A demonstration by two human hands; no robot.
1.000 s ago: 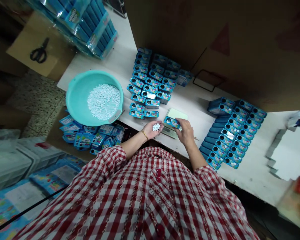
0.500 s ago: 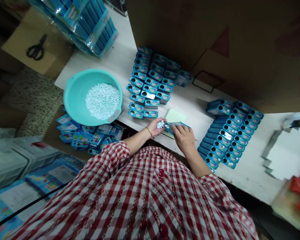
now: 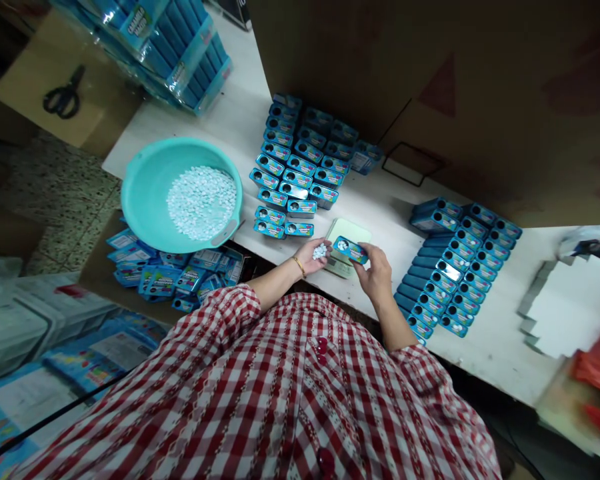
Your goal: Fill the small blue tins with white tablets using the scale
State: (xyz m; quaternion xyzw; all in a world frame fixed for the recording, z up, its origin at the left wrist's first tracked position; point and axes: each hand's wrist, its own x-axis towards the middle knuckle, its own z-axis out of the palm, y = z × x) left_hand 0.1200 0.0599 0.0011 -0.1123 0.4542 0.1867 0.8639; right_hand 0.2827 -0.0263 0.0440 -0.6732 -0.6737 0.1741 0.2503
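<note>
A blue tin (image 3: 350, 249) is above the counter (image 3: 485, 347), its round opening showing white pieces within. The right hand (image 3: 377, 270), at about four o'clock from it, grips its end between thumb and fingers. At nine o'clock, the left hand (image 3: 313, 257) is cupped open, palm up, holding a small heap of white pellets (image 3: 319, 251). A pale scale (image 3: 356, 230) shows behind the tin, towards twelve.

Farther out, rows of upright tins (image 3: 297, 178) sit at eleven o'clock, and a second block of tins (image 3: 450, 270) at three, some with white pieces in their openings. A turquoise basin (image 3: 143, 193), partly filled with pellets, lies between nine and ten; blue packets (image 3: 161, 281) fill a box (image 3: 97, 263) just below nine. Clear-wrapped packs (image 3: 173, 57) stand at ten, and a large carton (image 3: 485, 133) at two.
</note>
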